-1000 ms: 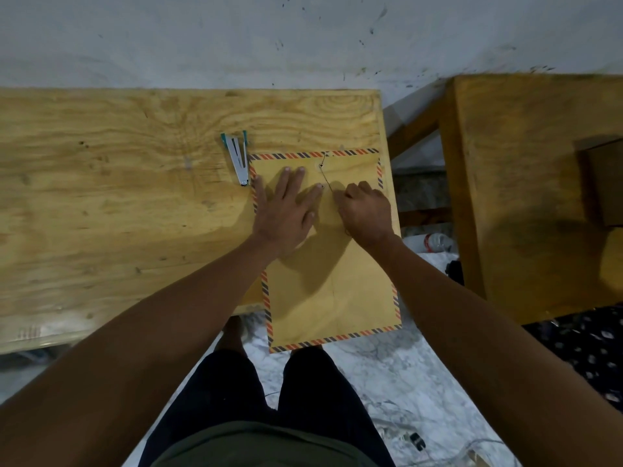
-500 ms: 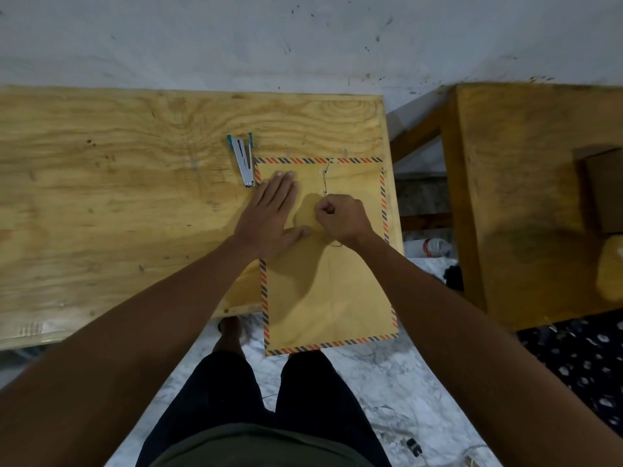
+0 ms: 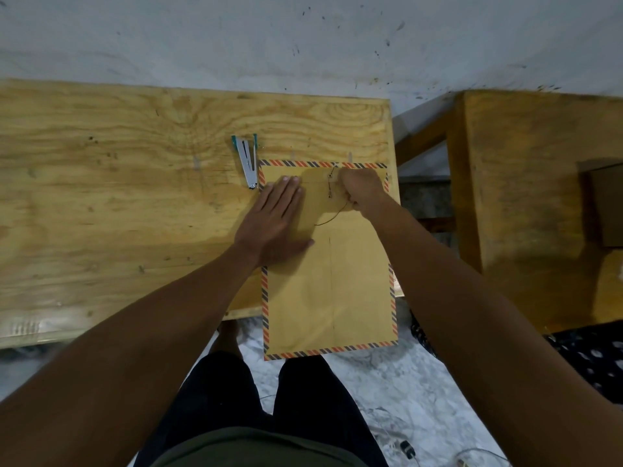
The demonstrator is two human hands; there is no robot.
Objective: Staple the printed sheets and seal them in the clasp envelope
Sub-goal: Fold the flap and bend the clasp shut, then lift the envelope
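Pale plywood table (image 3: 118, 203): rectangular top with strong grain, its far edge against a scuffed white wall (image 3: 303, 38); carries all task items at its right end. Second wooden table (image 3: 539, 197): darker, standing apart to the right across a gap. Brown kraft clasp envelope (image 3: 330, 291) with red-and-blue striped border: lies flat, flap end toward the far edge, right side running just inside the table's right edge, lower part overhanging the near edge above a marbled floor (image 3: 371, 392) and the person's dark-trousered knees. Flap folded down; no printed sheets visible outside the envelope. Left hand (image 3: 276, 220): open and flat, palm down, fingers extended together toward the far edge, pressing the envelope's upper left portion; thumb spread toward the centre seam; holds nothing. Right hand (image 3: 362, 190): closed into a loose fist on the envelope's upper right portion, just right of the clasp, pinching the thin dark closure string (image 3: 332, 219), which curves slack from the fist toward the envelope's centre. Two small round clasp buttons (image 3: 330, 186): set one above the other on the flap line, string running between them. Small silver stapler with teal ends (image 3: 247, 161): lies on the table just beyond the envelope's far left corner, arms splayed in a narrow V, untouched by either hand.
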